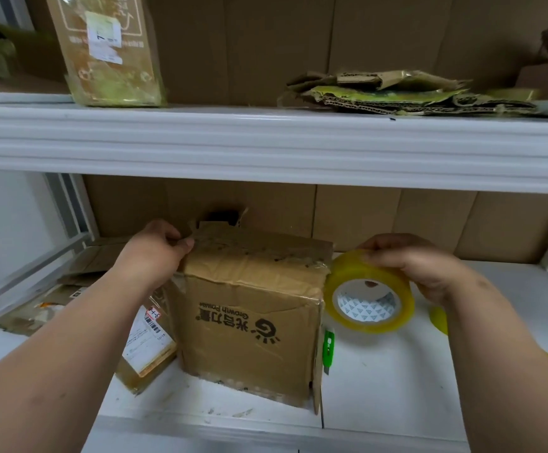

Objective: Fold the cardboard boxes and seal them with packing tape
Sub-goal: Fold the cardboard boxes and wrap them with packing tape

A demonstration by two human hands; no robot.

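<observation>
A worn brown cardboard box (253,322) with upside-down black print stands on the white lower shelf (380,397), its top flaps folded down. My left hand (158,250) pinches the box's top left far corner, where a tape end lies. To the right, my right hand (419,266) grips a roll of clear yellowish packing tape (369,294) held upright against the box's top right edge. Tape stretches across the box top between the two hands.
A green utility knife (328,348) lies right of the box. Flattened labelled boxes (145,344) lie at the left. The upper shelf (266,138) carries a taped box (109,50) and torn flattened cardboard (406,91). Cardboard sheets line the back.
</observation>
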